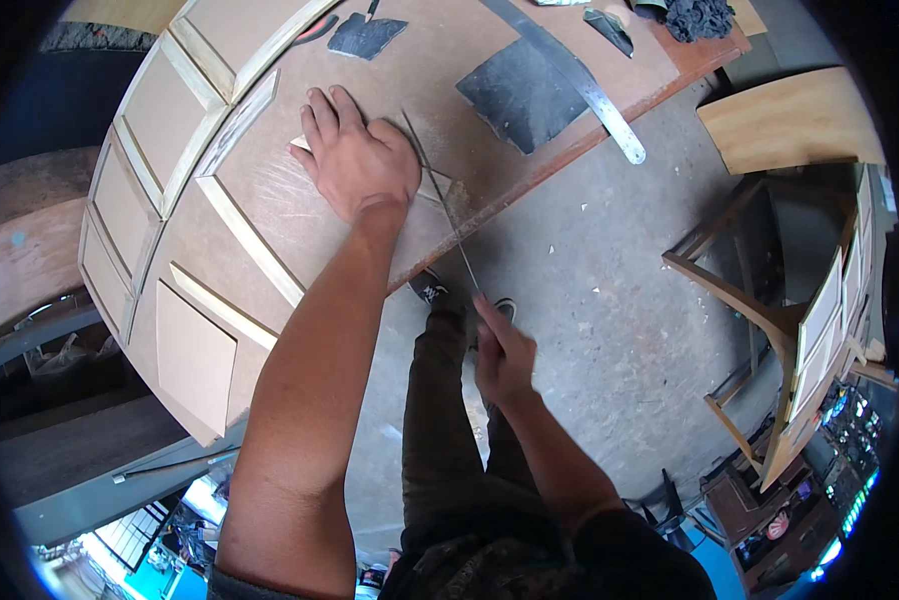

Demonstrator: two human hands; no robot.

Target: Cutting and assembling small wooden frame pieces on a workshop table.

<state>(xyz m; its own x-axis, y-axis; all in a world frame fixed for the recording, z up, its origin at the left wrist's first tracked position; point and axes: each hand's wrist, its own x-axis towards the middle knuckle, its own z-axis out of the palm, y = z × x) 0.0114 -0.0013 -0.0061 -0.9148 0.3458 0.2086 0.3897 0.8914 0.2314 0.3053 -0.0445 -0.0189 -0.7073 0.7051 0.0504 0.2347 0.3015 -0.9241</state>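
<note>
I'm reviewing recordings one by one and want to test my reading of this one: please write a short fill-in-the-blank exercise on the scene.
1. The left hand rests palm ____ on a light wood strip.
2. The right hand grips a thin-bladed tool that crosses the ____ of the table.
3. The rounded end of the metal strip juts out over the gray ____.

Missing words: down; edge; floor.

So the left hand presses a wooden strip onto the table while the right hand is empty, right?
No: in the head view, the right hand grips a thin-bladed tool. The left hand does press a wooden strip onto the table.
</note>
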